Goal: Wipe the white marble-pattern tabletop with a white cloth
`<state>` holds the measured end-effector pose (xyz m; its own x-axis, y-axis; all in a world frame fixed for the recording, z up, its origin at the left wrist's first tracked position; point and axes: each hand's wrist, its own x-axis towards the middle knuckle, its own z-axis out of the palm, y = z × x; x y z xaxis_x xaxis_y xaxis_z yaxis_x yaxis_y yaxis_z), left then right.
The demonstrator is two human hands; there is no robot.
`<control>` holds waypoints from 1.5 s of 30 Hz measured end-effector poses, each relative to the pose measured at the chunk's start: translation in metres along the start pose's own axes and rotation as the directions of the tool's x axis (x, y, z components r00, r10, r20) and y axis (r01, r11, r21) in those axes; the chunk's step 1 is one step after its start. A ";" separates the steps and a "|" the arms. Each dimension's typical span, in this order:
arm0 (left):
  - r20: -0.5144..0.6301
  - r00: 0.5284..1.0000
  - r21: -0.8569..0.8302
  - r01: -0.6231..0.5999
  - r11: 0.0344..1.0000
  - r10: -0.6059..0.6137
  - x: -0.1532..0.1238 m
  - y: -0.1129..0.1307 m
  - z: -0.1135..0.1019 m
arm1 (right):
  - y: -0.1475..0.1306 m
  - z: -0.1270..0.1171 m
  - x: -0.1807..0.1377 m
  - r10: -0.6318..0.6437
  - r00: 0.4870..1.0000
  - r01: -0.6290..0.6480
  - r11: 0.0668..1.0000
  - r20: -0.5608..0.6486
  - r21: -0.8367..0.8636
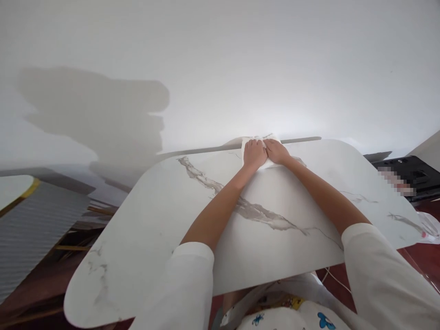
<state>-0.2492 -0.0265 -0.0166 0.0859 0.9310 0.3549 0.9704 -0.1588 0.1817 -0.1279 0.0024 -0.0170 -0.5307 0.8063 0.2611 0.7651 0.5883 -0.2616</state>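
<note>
A: Quick one. Main object?
B: White cloth (267, 165), at the far edge of the tabletop (154, 220), about mid-length, right by the wall (220, 59). Looks folded or bunched, can't tell which

A: Left hand (255, 155)?
B: Palm down on the cloth, flattish, fingers side by side and pointing to the far edge. Pressing on it from above

A: Right hand (276, 152)?
B: Same cloth, palm down, fingers angled in toward the left hand. Fingers of the two touch or nearly so. Any pinch under there, can't tell

A: Arms?
B: Both reach in from the near edge, bare forearms, white sleeves (381, 263)

A: Tabletop looks?
B: White, marbled, rounded corners. Grey-brown vein runs from near the far left corner down toward the near edge, passing under the left forearm

A: Around it?
B: Past the right edge, a black object (426, 169), part pixelated. Clear plastic bag (429, 224) by the near right corner. Pale cable (335, 277) below the near edge, dark red floor (421, 261) under that

A: Left side?
B: Grey ribbed panel (37, 238) beyond the left edge, plus a shadow (103, 105) on the wall
</note>
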 end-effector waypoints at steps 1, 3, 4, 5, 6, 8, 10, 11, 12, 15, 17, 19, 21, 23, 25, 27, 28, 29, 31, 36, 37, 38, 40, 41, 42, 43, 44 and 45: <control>-0.008 1.000 -0.009 0.003 1.000 -0.003 -0.004 0.001 -0.001 | -0.002 0.000 -0.003 -0.004 1.000 0.004 1.000 0.001 -0.009; -0.021 1.000 -0.025 0.005 1.000 -0.005 -0.014 0.003 -0.004 | -0.006 0.001 -0.012 0.008 1.000 -0.008 1.000 0.006 -0.028; -0.025 1.000 -0.029 0.002 1.000 -0.002 -0.020 0.005 -0.006 | -0.008 0.001 -0.017 0.020 1.000 -0.019 0.999 0.009 -0.036; -0.026 1.000 -0.032 -0.003 0.999 0.002 -0.027 0.008 -0.008 | -0.011 0.001 -0.024 0.029 1.000 -0.029 0.999 0.011 -0.043; -0.025 1.000 -0.032 -0.008 0.999 0.007 -0.034 0.011 -0.011 | -0.013 0.001 -0.031 0.035 0.999 -0.034 0.998 0.011 -0.049; -0.019 1.000 -0.028 -0.015 1.000 0.014 -0.049 0.018 -0.016 | -0.018 0.000 -0.046 0.032 0.999 -0.032 0.998 0.007 -0.049; -0.011 1.000 -0.020 -0.018 1.000 0.018 -0.065 0.025 -0.021 | -0.024 -0.002 -0.062 0.022 1.000 -0.022 0.999 0.001 -0.042; -0.007 1.000 -0.014 -0.021 1.000 0.021 -0.073 0.028 -0.024 | -0.028 -0.003 -0.070 0.019 1.000 -0.019 0.999 -0.001 -0.039; -0.003 1.000 -0.010 -0.025 1.000 0.025 -0.081 0.031 -0.027 | -0.032 -0.004 -0.079 0.019 1.000 -0.019 0.999 0.001 -0.039; 0.005 0.999 -0.013 -0.047 0.999 0.047 -0.106 0.037 -0.033 | -0.046 -0.009 -0.106 0.038 0.999 -0.037 0.998 0.014 -0.058; 0.007 0.997 -0.034 -0.077 0.996 0.078 -0.123 0.039 -0.037 | -0.055 -0.012 -0.125 0.046 0.999 -0.044 0.997 0.018 -0.067; 0.008 0.992 -0.056 -0.121 0.991 0.122 -0.142 0.040 -0.041 | -0.065 -0.014 -0.145 0.035 0.999 -0.034 0.997 0.009 -0.065; 0.014 0.986 -0.059 -0.162 0.985 0.163 -0.163 0.041 -0.047 | -0.075 -0.015 -0.166 0.013 1.000 -0.013 0.998 -0.009 -0.059; 0.020 0.983 -0.041 -0.180 0.983 0.180 -0.186 0.044 -0.055 | -0.086 -0.016 -0.188 -0.006 0.999 0.004 0.998 -0.034 -0.058; 0.017 0.985 -0.018 -0.170 0.985 0.171 -0.210 0.049 -0.063 | -0.098 -0.016 -0.210 -0.021 0.998 0.018 0.998 -0.058 -0.052; 0.002 0.987 0.001 -0.162 0.987 0.162 -0.233 0.055 -0.071 | -0.110 -0.017 -0.231 -0.036 0.996 0.033 0.999 -0.081 -0.043; -0.013 0.986 0.004 -0.166 0.986 0.166 -0.244 0.058 -0.074 | -0.116 -0.017 -0.240 -0.039 0.995 0.036 0.999 -0.094 -0.040; -0.035 0.984 0.003 -0.173 0.985 0.173 -0.254 0.060 -0.076 | -0.122 -0.017 -0.249 -0.038 0.994 0.034 0.999 -0.107 -0.041; -0.084 0.979 -0.002 -0.188 0.982 0.188 -0.271 0.065 -0.079 | -0.133 -0.016 -0.264 -0.023 0.991 0.015 0.998 -0.131 -0.059; -0.107 0.979 0.016 -0.171 0.985 0.172 -0.285 0.074 -0.077 | -0.142 -0.017 -0.278 -0.011 0.988 -0.002 0.996 -0.156 -0.084; -0.092 0.983 0.019 -0.160 0.987 0.161 -0.284 0.078 -0.076 | -0.138 -0.018 -0.279 -0.021 0.988 0.010 0.997 -0.154 -0.075; -0.076 0.985 0.018 -0.151 0.988 0.152 -0.282 0.083 -0.075 | -0.132 -0.020 -0.280 -0.035 0.988 0.025 0.998 -0.152 -0.065; -0.047 0.988 0.003 -0.146 0.989 0.146 -0.277 0.095 -0.073 | -0.117 -0.025 -0.283 -0.059 0.986 0.052 0.997 -0.156 -0.048; -0.035 0.989 -0.009 -0.147 0.989 0.146 -0.275 0.102 -0.072 | -0.109 -0.027 -0.285 -0.068 0.984 0.062 0.997 -0.163 -0.043; -0.026 0.989 -0.020 -0.146 0.989 0.145 -0.273 0.109 -0.071 | -0.102 -0.029 -0.286 -0.074 0.983 0.068 0.997 -0.170 -0.040; -0.018 0.990 -0.032 -0.143 0.989 0.142 -0.271 0.114 -0.071 | -0.096 -0.031 -0.288 -0.076 0.981 0.071 0.997 -0.176 -0.037; -0.012 0.990 -0.043 -0.138 0.989 0.138 -0.269 0.118 -0.070 | -0.091 -0.032 -0.288 -0.075 0.981 0.070 0.997 -0.178 -0.036; -0.009 0.991 -0.055 -0.133 0.990 0.133 -0.266 0.121 -0.070 | -0.087 -0.033 -0.288 -0.072 0.982 0.067 0.997 -0.174 -0.034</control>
<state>-0.1706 -0.3168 -0.0249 0.2122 0.8985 0.3842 0.9364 -0.2994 0.1829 -0.0299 -0.2832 -0.0383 -0.5126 0.7392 0.4368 0.7401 0.6383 -0.2117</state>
